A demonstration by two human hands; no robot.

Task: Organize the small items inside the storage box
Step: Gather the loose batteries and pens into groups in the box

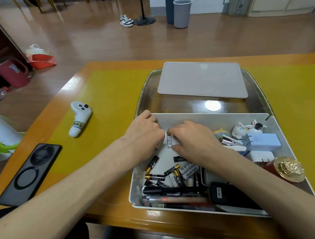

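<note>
Pens [176, 196] and batteries [155, 176] lie near in box [208, 117]; both hands, left hand [144, 132] and right hand [192, 140], fingers curled, pinch small white items [169, 141].

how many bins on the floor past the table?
2. A grey bin stands by the far wall, and a dark blue bin stands right behind it on its left, partly covered. None other shows.

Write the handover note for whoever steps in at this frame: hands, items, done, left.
Left hand: inside the storage box, fingers curled, contents hidden.
Right hand: pinching a small white item beside it.
Batteries lie loose mid-box; pens along the near wall; chargers and figurines at right.
Lid off, on the tray behind.
Done: little visible. Left: group the batteries and the rest.
</note>
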